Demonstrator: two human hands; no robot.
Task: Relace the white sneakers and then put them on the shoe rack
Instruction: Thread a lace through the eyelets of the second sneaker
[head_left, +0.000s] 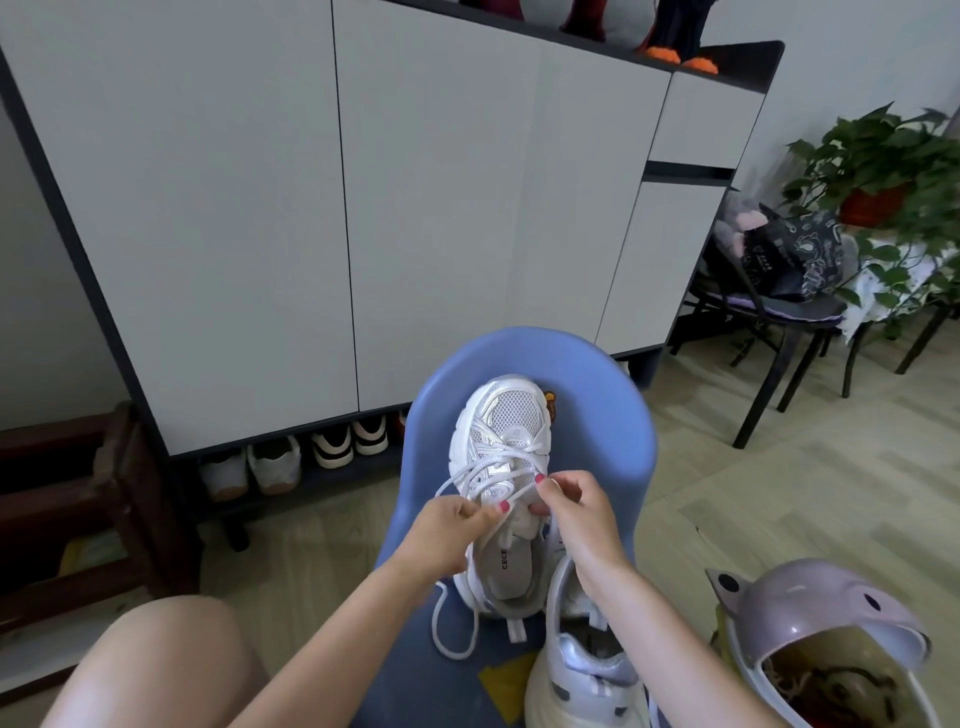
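Here both hands pinch the sneaker's lace.

The one text that reads clearly is "CECE", printed in dark capitals on the grey insole of the white sneaker lying on the blue chair. The black bag on the far right chair carries white print, too small and blurred to read.
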